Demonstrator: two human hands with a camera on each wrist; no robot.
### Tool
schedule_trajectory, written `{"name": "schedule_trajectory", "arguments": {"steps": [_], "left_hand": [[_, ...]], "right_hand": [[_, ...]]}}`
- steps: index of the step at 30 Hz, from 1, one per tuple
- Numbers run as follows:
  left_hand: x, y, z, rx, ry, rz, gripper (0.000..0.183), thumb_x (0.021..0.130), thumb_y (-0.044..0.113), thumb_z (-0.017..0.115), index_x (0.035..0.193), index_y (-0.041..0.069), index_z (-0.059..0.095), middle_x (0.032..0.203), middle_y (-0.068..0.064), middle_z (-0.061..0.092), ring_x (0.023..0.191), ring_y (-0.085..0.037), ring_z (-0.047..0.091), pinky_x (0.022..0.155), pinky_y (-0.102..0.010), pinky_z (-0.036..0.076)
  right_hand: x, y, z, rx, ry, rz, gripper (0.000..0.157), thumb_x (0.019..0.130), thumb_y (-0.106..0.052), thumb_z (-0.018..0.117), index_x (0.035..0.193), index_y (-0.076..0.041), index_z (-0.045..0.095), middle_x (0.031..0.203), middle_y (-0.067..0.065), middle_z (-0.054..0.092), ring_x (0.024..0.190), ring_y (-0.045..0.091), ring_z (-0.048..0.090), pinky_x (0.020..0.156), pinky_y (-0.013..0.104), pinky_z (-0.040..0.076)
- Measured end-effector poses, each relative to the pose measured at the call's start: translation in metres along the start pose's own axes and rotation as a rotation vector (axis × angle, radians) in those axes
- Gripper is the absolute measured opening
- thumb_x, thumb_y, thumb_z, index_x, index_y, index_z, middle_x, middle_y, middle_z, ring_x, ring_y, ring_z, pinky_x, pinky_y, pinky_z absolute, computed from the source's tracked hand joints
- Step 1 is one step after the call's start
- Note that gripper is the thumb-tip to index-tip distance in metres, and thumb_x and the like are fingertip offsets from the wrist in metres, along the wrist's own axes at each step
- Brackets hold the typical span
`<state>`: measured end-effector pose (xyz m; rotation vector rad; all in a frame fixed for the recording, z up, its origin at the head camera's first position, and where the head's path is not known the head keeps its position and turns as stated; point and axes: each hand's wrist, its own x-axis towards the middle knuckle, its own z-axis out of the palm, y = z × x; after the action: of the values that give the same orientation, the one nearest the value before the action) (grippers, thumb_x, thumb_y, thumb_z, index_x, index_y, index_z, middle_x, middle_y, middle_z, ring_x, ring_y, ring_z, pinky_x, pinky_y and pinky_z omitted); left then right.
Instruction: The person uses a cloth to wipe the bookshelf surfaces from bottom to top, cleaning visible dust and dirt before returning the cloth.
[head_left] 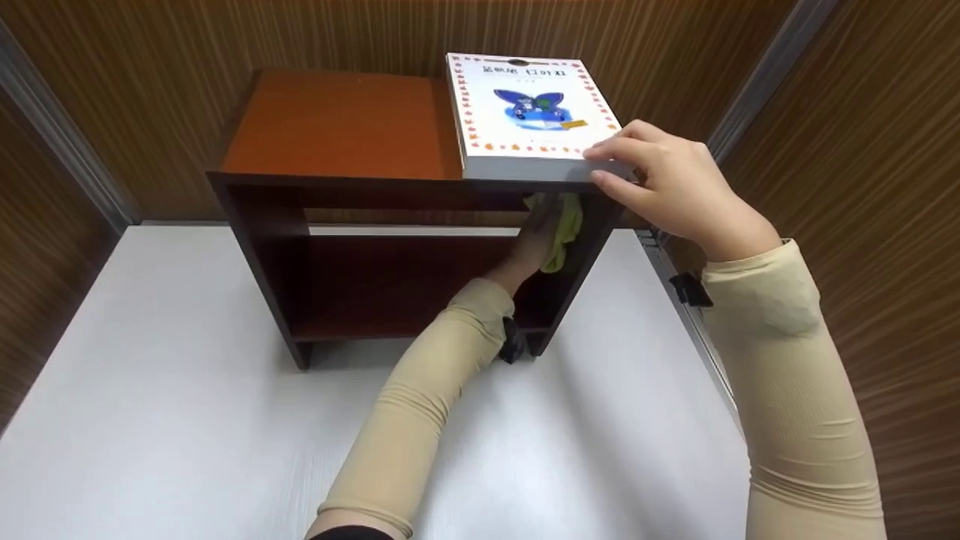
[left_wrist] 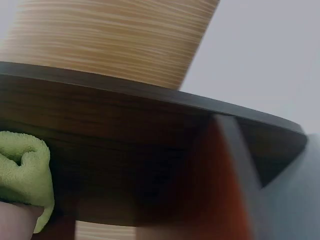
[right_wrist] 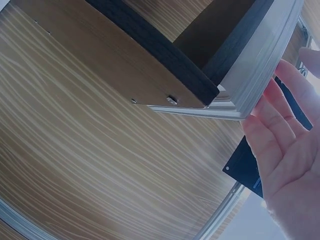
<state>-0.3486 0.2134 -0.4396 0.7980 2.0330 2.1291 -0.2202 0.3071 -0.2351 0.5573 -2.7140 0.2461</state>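
A small dark-brown shelf unit [head_left: 337,131] stands on the white table. My left hand [head_left: 534,231] reaches inside it and holds a bunched yellow-green cloth [head_left: 568,229] at the inner right side wall. The left wrist view has the folded cloth [left_wrist: 27,175] at its lower left, with part of that hand below. A thick white book [head_left: 532,146] with a blue winged picture on its cover lies on top of the shelf, at the right. My right hand [head_left: 667,180] rests its fingertips on the book's near right corner, thumb beside the front edge.
White table [head_left: 187,420] extends in front of the shelf and to both sides. Wood-grain panels [head_left: 360,37] rise behind and at left and right, with metal strips [head_left: 765,82] at the corners. The shelf's lower board [head_left: 375,285] lies beneath my left arm.
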Motion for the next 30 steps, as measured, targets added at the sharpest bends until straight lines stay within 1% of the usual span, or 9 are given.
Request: {"name": "schedule_trajectory", "arguments": {"steps": [3,5,8,11,13,15,20,24,30], "left_hand": [[-0.008,-0.013,0.001,0.033,-0.001,0.029,0.050,0.102,0.031,0.030,0.150,0.020,0.020,0.153,-0.002,0.021,0.135,-0.008,0.021,0.106,-0.021,0.019],[-0.014,-0.023,0.001,0.027,-0.006,0.016,0.049,0.103,0.030,0.030,0.150,0.020,0.020,0.153,-0.003,0.022,0.136,-0.011,0.022,0.107,-0.023,0.019],[-0.024,-0.040,-0.002,0.051,-0.016,-0.081,0.050,0.102,0.036,0.029,0.150,0.026,0.019,0.152,-0.003,0.021,0.135,-0.014,0.024,0.108,-0.028,0.021],[-0.033,-0.053,-0.006,0.064,-0.026,-0.217,0.054,0.100,0.046,0.027,0.150,0.029,0.017,0.151,-0.002,0.024,0.132,-0.014,0.028,0.106,-0.030,0.024],[-0.038,-0.057,-0.008,0.041,-0.035,-0.258,0.056,0.099,0.049,0.027,0.150,0.028,0.019,0.148,-0.003,0.030,0.129,-0.014,0.033,0.104,-0.030,0.027],[-0.042,-0.058,-0.007,0.028,-0.033,-0.265,0.058,0.098,0.050,0.028,0.150,0.025,0.019,0.146,-0.003,0.032,0.126,-0.013,0.035,0.104,-0.029,0.027],[-0.054,-0.050,0.002,0.034,-0.062,-0.255,0.058,0.099,0.051,0.024,0.150,0.027,0.015,0.150,0.002,0.024,0.129,-0.007,0.028,0.105,-0.026,0.023],[-0.064,-0.038,0.013,0.045,-0.044,-0.223,0.054,0.101,0.044,0.024,0.150,0.023,0.018,0.148,-0.001,0.028,0.122,-0.009,0.037,0.101,-0.024,0.028],[-0.069,-0.006,0.028,0.048,-0.008,-0.049,0.051,0.102,0.034,0.030,0.149,0.015,0.023,0.146,-0.003,0.033,0.120,-0.006,0.036,0.101,-0.019,0.025]], "right_hand": [[-0.002,-0.001,-0.001,0.003,-0.006,0.019,0.031,0.093,-0.031,0.056,0.117,-0.015,0.066,0.108,0.006,0.058,0.069,0.021,0.048,0.063,0.035,0.036],[-0.003,-0.001,-0.001,0.004,-0.006,0.025,0.032,0.093,-0.032,0.056,0.118,-0.015,0.065,0.109,0.006,0.058,0.069,0.021,0.048,0.063,0.035,0.036],[-0.003,-0.002,-0.001,0.013,-0.004,0.027,0.032,0.093,-0.032,0.056,0.119,-0.016,0.065,0.110,0.006,0.057,0.068,0.021,0.047,0.063,0.034,0.035],[-0.002,-0.002,0.000,0.023,-0.001,0.023,0.032,0.092,-0.031,0.056,0.119,-0.016,0.065,0.111,0.006,0.057,0.069,0.021,0.046,0.064,0.034,0.035],[-0.001,-0.002,0.001,0.029,-0.002,0.021,0.032,0.093,-0.031,0.056,0.119,-0.016,0.065,0.111,0.006,0.057,0.069,0.021,0.046,0.064,0.034,0.035],[0.000,-0.003,0.002,0.029,0.001,0.016,0.031,0.092,-0.031,0.056,0.118,-0.016,0.065,0.110,0.006,0.057,0.070,0.021,0.046,0.065,0.034,0.035],[0.000,-0.002,0.003,0.025,0.010,0.011,0.030,0.092,-0.029,0.057,0.117,-0.015,0.065,0.109,0.007,0.058,0.071,0.023,0.047,0.067,0.038,0.034],[-0.001,-0.001,0.003,0.021,0.011,0.013,0.030,0.093,-0.029,0.056,0.117,-0.015,0.065,0.109,0.007,0.058,0.071,0.023,0.047,0.068,0.040,0.034],[-0.002,0.000,0.004,0.012,0.015,0.007,0.030,0.093,-0.029,0.056,0.117,-0.014,0.065,0.109,0.008,0.058,0.070,0.022,0.048,0.067,0.038,0.035]]}}
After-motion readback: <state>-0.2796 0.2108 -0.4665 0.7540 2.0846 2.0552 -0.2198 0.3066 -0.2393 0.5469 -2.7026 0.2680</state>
